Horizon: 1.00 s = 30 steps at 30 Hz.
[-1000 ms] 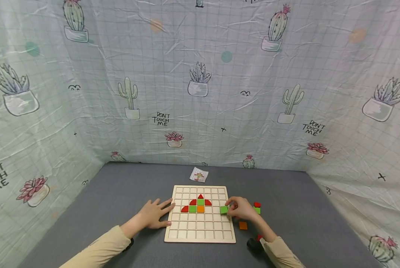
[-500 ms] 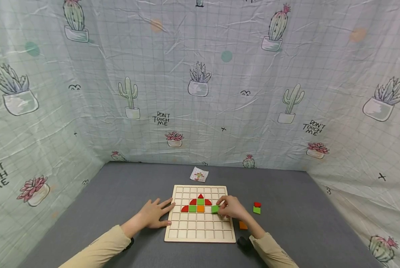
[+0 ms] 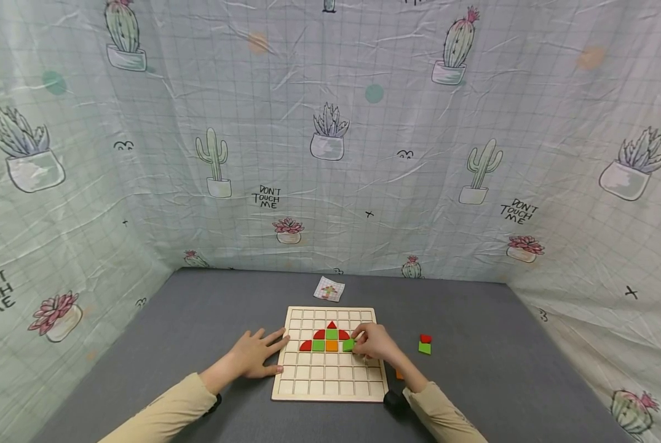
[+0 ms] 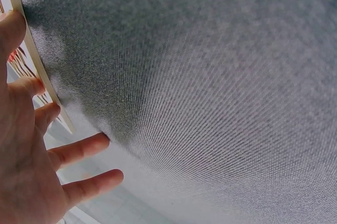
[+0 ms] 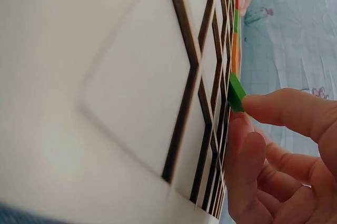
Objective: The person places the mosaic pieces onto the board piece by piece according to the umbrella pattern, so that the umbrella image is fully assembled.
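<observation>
My right hand pinches a green square tile between thumb and finger, over the cell just right of an orange tile. In the right wrist view the green tile is tilted against the board's surface. The wooden grid board also bears green tiles, a red triangle and red quarter-round pieces. With fingers spread, my left hand touches the board's left edge. The left wrist view shows that hand beside the board's rim.
Right of the board lie a red piece and a green tile. Another orange tile is mostly hidden by my right wrist. Behind the board lies a paper card with a printed pattern. A cactus-print curtain encloses the grey table.
My right hand has moved left across the board with the green tile, from the right edge to beside the orange tile. The left hand has stayed put.
</observation>
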Tool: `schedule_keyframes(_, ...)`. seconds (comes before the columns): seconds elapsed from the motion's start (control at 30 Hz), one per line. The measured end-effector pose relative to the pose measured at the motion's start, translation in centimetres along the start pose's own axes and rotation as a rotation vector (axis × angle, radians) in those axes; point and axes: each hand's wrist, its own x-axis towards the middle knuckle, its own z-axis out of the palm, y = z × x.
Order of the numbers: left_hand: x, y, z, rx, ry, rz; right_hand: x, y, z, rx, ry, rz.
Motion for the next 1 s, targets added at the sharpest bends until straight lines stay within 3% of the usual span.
schedule_keyframes(0.43,0.06,-0.17,0.30,0.018,0.005,-0.007,0.63,-0.34,0.39,-0.083,-0.003,-0.047)
schedule_keyframes(1.0,-0.02,0.02,0.01,0.002,0.006,-0.001,0.71,-0.68,0.55,-0.093,-0.003,-0.021)
